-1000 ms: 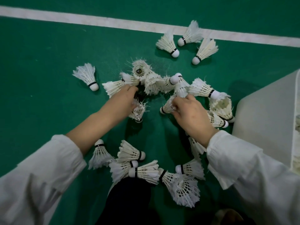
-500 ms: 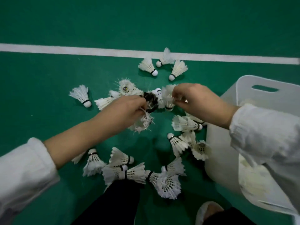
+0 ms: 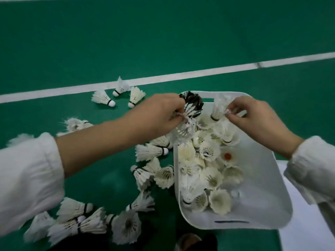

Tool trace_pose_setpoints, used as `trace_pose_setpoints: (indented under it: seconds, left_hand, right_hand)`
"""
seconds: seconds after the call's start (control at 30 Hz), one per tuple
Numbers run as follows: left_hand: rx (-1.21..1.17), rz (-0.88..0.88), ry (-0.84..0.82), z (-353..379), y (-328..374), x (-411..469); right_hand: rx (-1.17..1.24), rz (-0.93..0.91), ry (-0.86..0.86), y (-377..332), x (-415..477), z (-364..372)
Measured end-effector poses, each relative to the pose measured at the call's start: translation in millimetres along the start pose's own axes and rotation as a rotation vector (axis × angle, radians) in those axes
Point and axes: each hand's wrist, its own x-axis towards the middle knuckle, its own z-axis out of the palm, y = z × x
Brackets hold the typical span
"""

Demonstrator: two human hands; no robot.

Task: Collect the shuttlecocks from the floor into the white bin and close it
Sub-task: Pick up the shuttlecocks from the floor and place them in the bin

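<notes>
The green floor (image 3: 163, 42) has many shuttlecocks (image 3: 150, 152) lying left of and nearer than the white bin (image 3: 262, 187), which is partly filled. Both hands are over the bin's far end. The left hand (image 3: 157, 115) grips a small bunch by the feathers, a black shuttlecock (image 3: 192, 102) among them; the blur hides how many. The right hand (image 3: 257, 120) pinches one white shuttlecock (image 3: 218, 109) by its feather edge, cork down. I think both should let go low, inside the rim, so nothing bounces out.
</notes>
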Motion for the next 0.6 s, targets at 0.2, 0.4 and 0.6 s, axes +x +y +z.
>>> trace_pose_setpoints:
  seconds: [0.2,0.4,0.6]
  left_hand:
    - [-0.014,-0.097,0.036,31,15,27]
    - [0.002,-0.209,0.15,33,8,39]
    - [-0.004,-0.274,0.111,38,0,33]
  right_hand:
    - [0.083,0.055,-0.023,37,7,29]
    - [0.209,0.004,-0.028,26,21,78]
    - [0.031,-0.037,-0.055,13,45,117]
